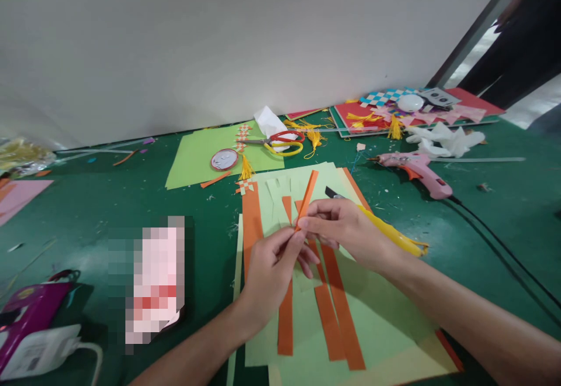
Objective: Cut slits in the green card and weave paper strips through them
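Both hands meet over a stack of pale green paper. An orange paper strip rises from between my fingers, tilted to the right. My left hand pinches its lower end. My right hand grips the same strip just above, thumb and forefinger pressed together. Under the hands, several orange strips lie lengthwise on the green sheets. Near my right hand is a yellow-handled craft knife, its dark blade pointing up and left; my right hand and wrist cover part of it.
Scissors and a round tin sit on a green sheet at the back. A pink glue gun with a black cord lies right. A blurred-out object and a purple device are left. Behind stands a pale wall.
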Motion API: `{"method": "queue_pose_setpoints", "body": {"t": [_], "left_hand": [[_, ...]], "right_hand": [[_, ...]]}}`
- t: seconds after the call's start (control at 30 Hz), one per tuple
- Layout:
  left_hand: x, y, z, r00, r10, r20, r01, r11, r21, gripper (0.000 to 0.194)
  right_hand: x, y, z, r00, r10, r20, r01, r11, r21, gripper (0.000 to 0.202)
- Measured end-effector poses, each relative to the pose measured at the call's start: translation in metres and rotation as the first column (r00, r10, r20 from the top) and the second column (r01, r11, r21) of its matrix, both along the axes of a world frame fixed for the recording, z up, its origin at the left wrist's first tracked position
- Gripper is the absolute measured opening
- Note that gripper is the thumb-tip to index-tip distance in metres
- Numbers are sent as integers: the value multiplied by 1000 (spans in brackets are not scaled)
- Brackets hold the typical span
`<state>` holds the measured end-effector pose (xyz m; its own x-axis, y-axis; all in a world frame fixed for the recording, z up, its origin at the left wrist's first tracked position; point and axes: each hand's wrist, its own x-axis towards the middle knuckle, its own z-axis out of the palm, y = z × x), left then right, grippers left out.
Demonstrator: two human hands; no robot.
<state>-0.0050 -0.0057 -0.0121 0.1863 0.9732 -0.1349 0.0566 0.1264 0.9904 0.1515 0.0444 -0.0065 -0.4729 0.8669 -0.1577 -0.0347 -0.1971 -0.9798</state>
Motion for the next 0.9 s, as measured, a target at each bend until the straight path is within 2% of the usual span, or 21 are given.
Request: {"method": "queue_pose_setpoints", "body": {"t": [0.1, 0.43, 0.9], "left_hand": [[0, 0, 0, 1000, 9, -21, -9, 1000, 8, 29], [-1, 1, -3, 999, 5, -38, -5, 1000, -7, 31], [0, 0, 1, 1000, 7, -26, -7, 1000, -8, 31]], "right_hand": [[0, 0, -1, 999, 17, 35, -17, 1000, 13, 31], [-2, -2, 6, 999, -17, -41, 18, 1000, 19, 33], [0, -1, 4, 1000, 0, 30, -1, 999, 32, 32]]}}
